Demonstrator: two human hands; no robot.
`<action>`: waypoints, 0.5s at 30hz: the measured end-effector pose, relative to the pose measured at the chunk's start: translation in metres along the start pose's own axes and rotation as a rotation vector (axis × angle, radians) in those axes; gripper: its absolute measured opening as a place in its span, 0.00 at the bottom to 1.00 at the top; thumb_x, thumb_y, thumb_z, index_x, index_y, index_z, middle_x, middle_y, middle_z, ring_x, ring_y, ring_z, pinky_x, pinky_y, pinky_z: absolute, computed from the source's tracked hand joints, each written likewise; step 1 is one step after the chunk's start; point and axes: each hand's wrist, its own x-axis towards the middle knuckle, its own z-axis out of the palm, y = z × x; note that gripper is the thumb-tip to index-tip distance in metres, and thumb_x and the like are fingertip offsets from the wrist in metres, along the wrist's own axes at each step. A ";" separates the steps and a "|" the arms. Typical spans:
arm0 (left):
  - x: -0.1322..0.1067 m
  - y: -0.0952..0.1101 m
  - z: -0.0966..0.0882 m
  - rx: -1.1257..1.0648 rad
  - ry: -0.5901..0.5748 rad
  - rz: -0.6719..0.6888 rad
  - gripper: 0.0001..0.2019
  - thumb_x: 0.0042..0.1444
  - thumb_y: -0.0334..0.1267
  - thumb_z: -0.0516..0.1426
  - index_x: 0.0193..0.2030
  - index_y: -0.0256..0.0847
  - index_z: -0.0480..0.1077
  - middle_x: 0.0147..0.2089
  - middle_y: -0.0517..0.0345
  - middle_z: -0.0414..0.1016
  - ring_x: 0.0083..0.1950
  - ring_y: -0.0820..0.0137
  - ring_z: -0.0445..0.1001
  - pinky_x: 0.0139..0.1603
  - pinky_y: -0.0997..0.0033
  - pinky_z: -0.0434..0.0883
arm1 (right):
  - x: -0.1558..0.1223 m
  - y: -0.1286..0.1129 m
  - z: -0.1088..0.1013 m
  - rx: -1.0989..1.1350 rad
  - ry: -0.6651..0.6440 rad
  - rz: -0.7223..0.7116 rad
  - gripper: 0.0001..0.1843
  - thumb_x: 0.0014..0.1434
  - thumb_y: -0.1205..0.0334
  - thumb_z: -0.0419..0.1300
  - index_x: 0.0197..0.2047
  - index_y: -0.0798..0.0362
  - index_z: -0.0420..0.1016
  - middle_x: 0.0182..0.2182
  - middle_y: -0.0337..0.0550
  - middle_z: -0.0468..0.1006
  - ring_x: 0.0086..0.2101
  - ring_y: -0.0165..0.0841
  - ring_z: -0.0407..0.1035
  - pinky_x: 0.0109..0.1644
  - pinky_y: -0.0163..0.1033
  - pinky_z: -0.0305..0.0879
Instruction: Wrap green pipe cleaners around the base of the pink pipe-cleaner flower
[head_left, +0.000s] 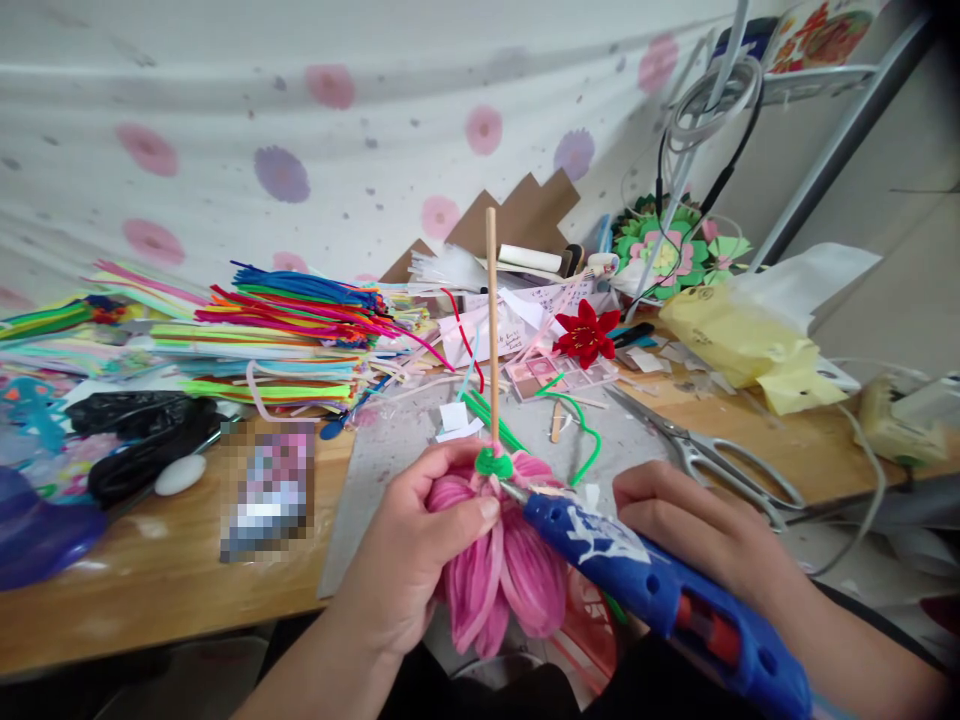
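A pink pipe-cleaner flower [480,590] hangs petals down, with a wooden stick [493,320] rising upright from its base. Green pipe cleaner [493,463] is wound around the spot where the stick meets the petals. My left hand [420,540] is closed around the flower's side, its thumb pressing near the base. In my right hand [690,520], fingers curled, is a blue hot glue gun [645,570]. Its metal nozzle points left and reaches the petals just below the green winding; whether it touches them I cannot tell. The trigger fingers are partly hidden behind the gun.
Bundles of coloured pipe cleaners [292,320] are stacked at the left. Large scissors [712,455] lie at the right, near a yellow plastic bag [720,335]. A red flower [587,333] and loose green pipe cleaners [592,430] lie behind the hands on a grey mat [375,480].
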 end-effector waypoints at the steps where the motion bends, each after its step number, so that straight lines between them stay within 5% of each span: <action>1: 0.000 0.000 0.001 -0.019 0.006 -0.007 0.23 0.40 0.32 0.66 0.46 0.38 0.71 0.38 0.55 0.76 0.35 0.69 0.75 0.37 0.72 0.73 | -0.002 0.000 0.000 -0.037 0.008 -0.005 0.06 0.56 0.61 0.55 0.38 0.51 0.67 0.36 0.46 0.70 0.30 0.33 0.68 0.31 0.37 0.65; 7: -0.002 0.000 0.005 -0.075 0.017 -0.026 0.21 0.42 0.31 0.65 0.46 0.39 0.71 0.36 0.56 0.78 0.35 0.70 0.76 0.39 0.72 0.73 | -0.009 0.003 0.001 -0.057 0.075 -0.016 0.11 0.53 0.58 0.57 0.41 0.50 0.66 0.39 0.48 0.70 0.34 0.37 0.70 0.32 0.39 0.66; 15: 0.000 0.000 0.000 0.003 0.059 0.045 0.22 0.40 0.32 0.66 0.45 0.41 0.72 0.38 0.57 0.76 0.33 0.72 0.74 0.36 0.73 0.72 | -0.007 0.003 0.003 0.012 -0.009 -0.006 0.06 0.55 0.62 0.54 0.39 0.49 0.65 0.37 0.45 0.68 0.32 0.36 0.69 0.32 0.40 0.65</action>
